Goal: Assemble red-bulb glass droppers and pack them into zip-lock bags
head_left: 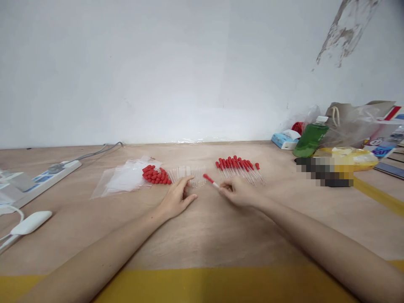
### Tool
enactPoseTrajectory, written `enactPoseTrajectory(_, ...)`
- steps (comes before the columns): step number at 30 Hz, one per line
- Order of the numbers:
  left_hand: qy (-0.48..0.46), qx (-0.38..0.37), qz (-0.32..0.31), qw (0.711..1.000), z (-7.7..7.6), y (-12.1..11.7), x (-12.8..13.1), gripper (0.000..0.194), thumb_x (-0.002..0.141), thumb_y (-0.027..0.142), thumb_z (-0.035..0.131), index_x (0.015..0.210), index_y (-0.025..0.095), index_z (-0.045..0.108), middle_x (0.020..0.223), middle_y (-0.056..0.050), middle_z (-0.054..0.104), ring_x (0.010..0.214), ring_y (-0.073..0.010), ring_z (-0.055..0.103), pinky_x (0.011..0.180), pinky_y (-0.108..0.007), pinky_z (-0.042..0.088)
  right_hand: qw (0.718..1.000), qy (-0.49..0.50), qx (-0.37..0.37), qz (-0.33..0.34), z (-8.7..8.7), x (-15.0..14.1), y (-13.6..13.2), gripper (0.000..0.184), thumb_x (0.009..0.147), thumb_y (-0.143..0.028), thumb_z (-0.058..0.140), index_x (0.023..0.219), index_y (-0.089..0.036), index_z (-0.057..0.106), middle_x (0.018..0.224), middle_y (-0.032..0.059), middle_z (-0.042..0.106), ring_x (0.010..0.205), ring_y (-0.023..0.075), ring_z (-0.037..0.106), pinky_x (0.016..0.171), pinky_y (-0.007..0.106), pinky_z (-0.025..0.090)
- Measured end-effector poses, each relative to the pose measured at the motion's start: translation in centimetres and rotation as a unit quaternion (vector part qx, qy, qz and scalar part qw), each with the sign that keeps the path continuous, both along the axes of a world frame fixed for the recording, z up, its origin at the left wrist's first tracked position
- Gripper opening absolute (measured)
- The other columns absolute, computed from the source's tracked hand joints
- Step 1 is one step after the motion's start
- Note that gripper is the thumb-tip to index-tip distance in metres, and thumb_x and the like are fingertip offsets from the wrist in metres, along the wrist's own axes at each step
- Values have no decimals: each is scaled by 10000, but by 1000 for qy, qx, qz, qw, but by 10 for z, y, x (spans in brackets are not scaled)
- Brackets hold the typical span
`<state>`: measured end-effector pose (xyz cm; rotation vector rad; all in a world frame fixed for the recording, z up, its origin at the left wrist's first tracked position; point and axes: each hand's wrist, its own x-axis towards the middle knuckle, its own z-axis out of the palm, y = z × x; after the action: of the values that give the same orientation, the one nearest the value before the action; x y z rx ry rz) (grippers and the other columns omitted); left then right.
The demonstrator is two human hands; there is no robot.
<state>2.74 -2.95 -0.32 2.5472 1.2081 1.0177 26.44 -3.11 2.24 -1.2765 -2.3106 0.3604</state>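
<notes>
Between the thumb and fingers of my right hand is a dropper, its red rubber bulb pointing up and to the left. My left hand rests at the near side of a row of clear glass tubes, thumb and fingers apart, with nothing seen in it. Part of that row is hidden behind the left hand. A heap of loose red rubber bulbs lies left of the tubes. Beyond my right hand, several droppers with red bulbs lie side by side, bulbs toward the wall.
Clear plastic bags lie left of the bulbs. A power strip and a white cable piece are at far left. On the right stand a green bottle, a tissue pack and a yellow package.
</notes>
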Motion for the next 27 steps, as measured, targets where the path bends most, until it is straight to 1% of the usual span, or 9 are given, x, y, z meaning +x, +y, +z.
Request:
enactPoseTrajectory(2, 8, -14, 9, 1000, -1, 2, -2, 376, 778, 276, 532, 1133, 217, 420, 865, -24, 509, 615, -118, 486, 601, -271, 438, 995, 43, -41, -82, 1, 1, 17, 240, 751, -287, 456, 575, -172, 571, 544, -1, 578, 525, 120, 517, 485, 213, 324)
enactPoseTrajectory(4, 26, -17, 0, 1000, -2, 3, -2, 274, 790, 263, 511, 1056, 209, 472, 810, -12, 503, 614, -119, 486, 622, -276, 434, 987, 52, -42, -149, 1, -4, 34, 279, 732, -318, 467, 501, -176, 536, 502, 6, 558, 530, 133, 526, 494, 221, 338)
enactPoseTrajectory(6, 35, -19, -6, 999, -1, 3, -1, 215, 798, 254, 500, 1006, 202, 505, 770, -6, 505, 626, -122, 497, 636, -275, 433, 978, 26, -26, -206, 0, -13, 48, 292, 725, -317, 465, 477, -180, 531, 522, 28, 572, 560, 153, 543, 515, 239, 346)
enactPoseTrajectory(9, 36, -26, -11, 999, -1, 3, 0, 164, 802, 248, 501, 950, 190, 540, 757, -11, 523, 636, -122, 511, 624, -260, 434, 962, -37, 10, -270, -5, -29, 61, 269, 730, -313, 456, 534, -174, 578, 623, 73, 619, 644, 194, 575, 584, 279, 356)
enactPoseTrajectory(13, 34, -32, -15, 999, 0, 3, -2, 136, 801, 245, 506, 905, 182, 567, 772, -21, 540, 623, -113, 517, 604, -246, 434, 950, -93, 35, -295, -15, -34, 69, 248, 740, -304, 447, 643, -149, 615, 713, 114, 647, 709, 230, 594, 686, 347, 346)
enactPoseTrajectory(19, 29, -35, -8, 999, 1, 0, 2, 142, 796, 265, 512, 880, 178, 585, 746, -21, 557, 618, -116, 521, 587, -240, 429, 956, -100, 65, -269, -16, -34, 65, 289, 764, -347, 428, 671, -149, 618, 711, 112, 650, 740, 237, 596, 718, 368, 342)
enactPoseTrajectory(23, 13, -41, 67, 997, 7, 3, -3, 177, 790, 327, 499, 801, 181, 599, 651, -1, 577, 565, -121, 514, 537, -233, 403, 966, -85, 11, -243, -10, -48, 63, 275, 758, -339, 434, 761, -149, 633, 795, 122, 650, 787, 234, 598, 648, 313, 391)
enactPoseTrajectory(25, 17, -34, 146, 989, 17, 14, -15, 217, 784, 354, 481, 751, 176, 601, 662, -8, 603, 580, -133, 531, 545, -238, 404, 966, -79, -38, -242, -6, -56, 66, 291, 746, -352, 456, 834, -141, 636, 864, 135, 643, 823, 248, 597, 635, 308, 413)
enactPoseTrajectory(27, 45, -34, 252, 966, 32, 32, -34, 260, 782, 368, 449, 760, 169, 615, 713, -28, 630, 653, -159, 562, 596, -255, 416, 962, -78, -93, -246, -1, -62, 71, 321, 723, -338, 493, 931, -131, 623, 952, 148, 626, 870, 265, 589, 646, 314, 432)
